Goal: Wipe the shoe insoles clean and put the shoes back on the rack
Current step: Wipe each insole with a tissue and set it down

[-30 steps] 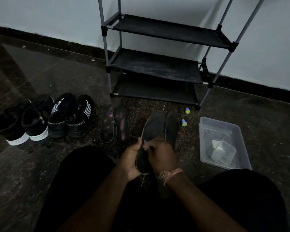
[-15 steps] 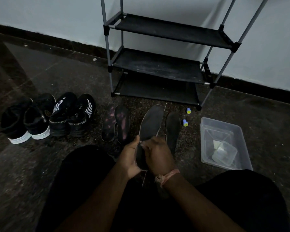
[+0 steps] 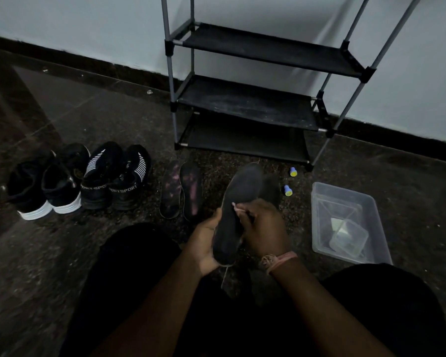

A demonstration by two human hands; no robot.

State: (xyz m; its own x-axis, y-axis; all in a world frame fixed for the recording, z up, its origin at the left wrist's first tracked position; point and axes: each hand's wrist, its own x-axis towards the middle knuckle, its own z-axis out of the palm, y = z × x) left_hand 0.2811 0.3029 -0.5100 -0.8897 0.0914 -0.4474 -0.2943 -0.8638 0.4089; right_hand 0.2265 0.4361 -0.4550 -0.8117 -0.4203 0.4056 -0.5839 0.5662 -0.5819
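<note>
We held the dark insole (image 3: 238,210) raised above the floor, heel end cupped in our left hand (image 3: 204,240), whose fingers curled around its near edge. Over the last second it had tilted up, so its toe now pointed toward the rack (image 3: 255,99) and covered most of the second insole (image 3: 272,188) lying behind it. Our right hand (image 3: 262,228) had slid a little along the surface, fingers bunched and pressing something pale, possibly a small wipe; the light was too dim for us to be sure. We judged the wiping to be mid-stroke. Two pink-marked insoles (image 3: 182,191) lay to the left, and the shoes (image 3: 83,179) waited farther left, none yet back on the shelves.
</note>
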